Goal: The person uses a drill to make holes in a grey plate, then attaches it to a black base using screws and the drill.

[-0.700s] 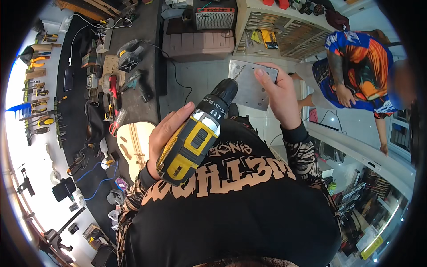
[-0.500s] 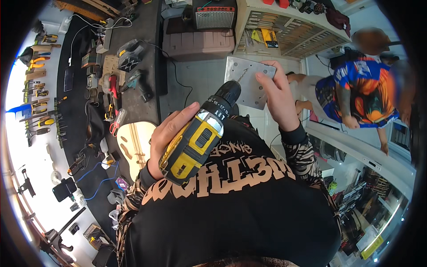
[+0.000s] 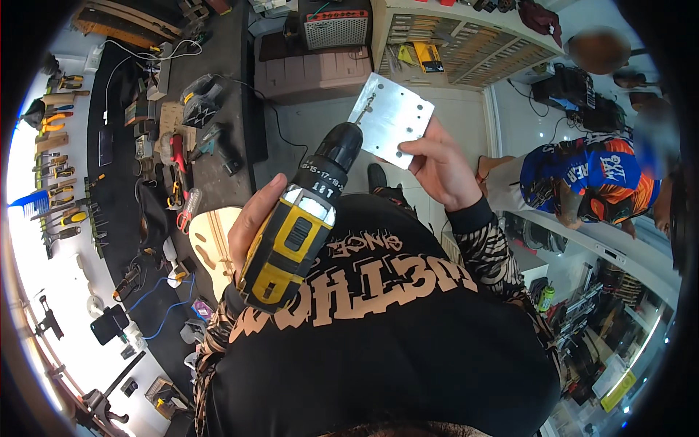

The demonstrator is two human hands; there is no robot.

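Note:
A yellow-and-black cordless drill (image 3: 285,247) is gripped in my left hand (image 3: 253,222); its body hides most of my fingers. From its black chuck (image 3: 340,146) a thin drill bit (image 3: 366,109) points up and away, overlapping the left part of a metal plate. Whether the bit touches the plate, I cannot tell. That flat silvery plate (image 3: 397,120) has several round holes along its edges. My right hand (image 3: 442,167) pinches its lower right corner, thumb on the face and fingers behind, holding it tilted in the air.
On the dark workbench (image 3: 218,167) at left lie a teal power tool (image 3: 220,148), red-handled scissors (image 3: 188,210) and a pale guitar body (image 3: 211,233). Hand tools hang along the left wall. A person in a colourful shirt (image 3: 597,171) is at right, near a wooden drawer cabinet (image 3: 466,44).
Both hands have shifted left, carrying the drill and plate with them. The plate has turned and now catches bright light. The person at right has bent to another pose.

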